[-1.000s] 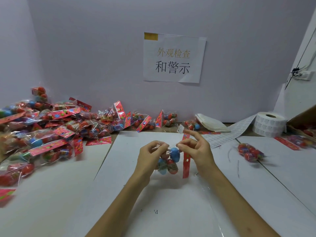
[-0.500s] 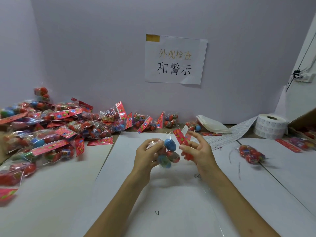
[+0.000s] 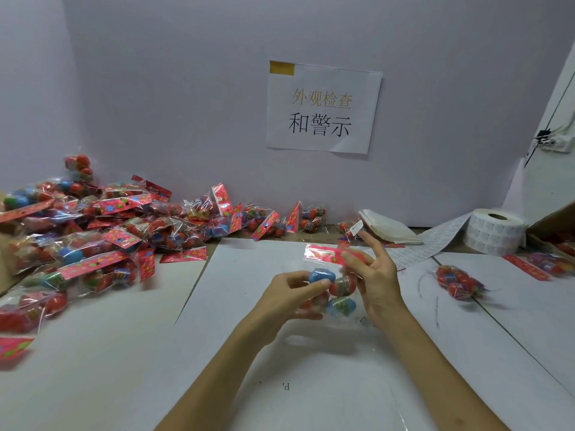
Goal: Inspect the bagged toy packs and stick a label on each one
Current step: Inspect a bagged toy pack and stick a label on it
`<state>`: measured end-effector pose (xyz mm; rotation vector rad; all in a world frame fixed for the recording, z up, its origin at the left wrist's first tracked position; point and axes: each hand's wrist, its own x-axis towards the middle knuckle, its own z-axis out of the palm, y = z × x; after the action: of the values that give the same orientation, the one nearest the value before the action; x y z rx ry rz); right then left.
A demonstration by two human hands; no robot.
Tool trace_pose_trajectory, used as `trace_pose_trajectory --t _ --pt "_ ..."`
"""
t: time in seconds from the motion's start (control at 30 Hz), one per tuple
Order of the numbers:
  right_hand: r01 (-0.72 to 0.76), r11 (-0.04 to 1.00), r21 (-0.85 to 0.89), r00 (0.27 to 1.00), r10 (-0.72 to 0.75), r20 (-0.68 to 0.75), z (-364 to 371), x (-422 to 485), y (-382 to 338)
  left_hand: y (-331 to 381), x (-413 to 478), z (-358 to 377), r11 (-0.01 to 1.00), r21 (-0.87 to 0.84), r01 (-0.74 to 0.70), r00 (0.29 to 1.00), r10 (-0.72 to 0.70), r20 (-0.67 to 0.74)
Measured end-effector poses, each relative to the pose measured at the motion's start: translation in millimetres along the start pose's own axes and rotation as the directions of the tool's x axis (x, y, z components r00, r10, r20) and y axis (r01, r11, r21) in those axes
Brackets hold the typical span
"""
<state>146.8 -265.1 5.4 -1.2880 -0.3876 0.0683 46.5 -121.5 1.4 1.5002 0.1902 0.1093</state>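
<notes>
A heap of bagged toy packs (image 3: 93,244) lies along the left of the table (image 3: 93,368). Just left of centre, the left hand (image 3: 289,293) curls its fingertips round the pack in work (image 3: 339,290), held above the table, pinching the film beside a blue egg (image 3: 322,275). The right hand (image 3: 376,284) grips the same pack near its red header card (image 3: 323,255) with thumb and lower fingers, its index finger raised with a small white label (image 3: 356,227) stuck on the tip. The pack looks light, with crinkly, slippery film and hard eggs loose inside, so the stiff card is probably the surest hold. Farther right lie a lone pack (image 3: 457,281) and the label roll (image 3: 494,231).
</notes>
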Motion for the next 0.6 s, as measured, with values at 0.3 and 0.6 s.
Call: trace_pose_trajectory --t 0.3,0.6 --pt "-0.056 0.993 -0.099 0.969 0.078 0.233 4.8 -6.1 3.5 6.9 3.2 -10.2 0.967 -0.191 -0.168 0.949 0.107 -0.295" --pt "0.022 0.99 -0.137 0.976 0.009 0.22 2.3 -6.0 3.5 3.3 3.1 -11.2 0.9 -0.43 -0.074 0.987 0.005 -0.16"
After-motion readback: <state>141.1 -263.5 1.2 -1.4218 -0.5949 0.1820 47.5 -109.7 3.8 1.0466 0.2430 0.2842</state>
